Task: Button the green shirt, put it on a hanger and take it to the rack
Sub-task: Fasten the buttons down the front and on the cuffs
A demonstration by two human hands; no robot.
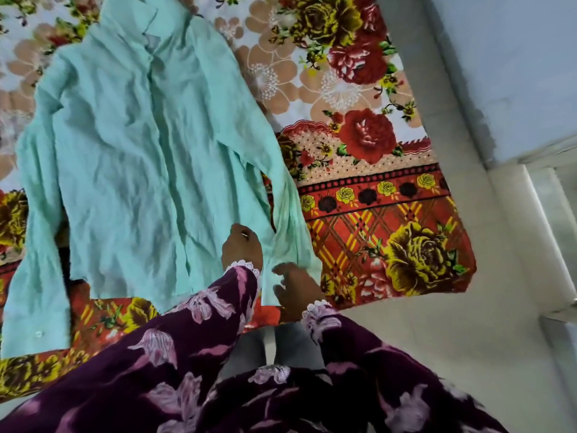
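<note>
The pale green shirt (pixel 137 157) lies flat and front up on a flowered bed cover, collar at the far end, placket running down its middle, both sleeves spread along its sides. My left hand (pixel 242 246) rests knuckles up on the shirt's lower right hem, fingers curled into the cloth. My right hand (pixel 296 285) is just beside it at the cuff end of the right sleeve, its fingers pinching the edge of the fabric. No hanger or rack is in view.
The red and yellow flowered bed cover (pixel 374 195) fills the left and middle; its edge drops to a pale tiled floor (pixel 468 339) on the right. A light wall (pixel 499 57) stands at the upper right. My purple flowered sleeves fill the bottom.
</note>
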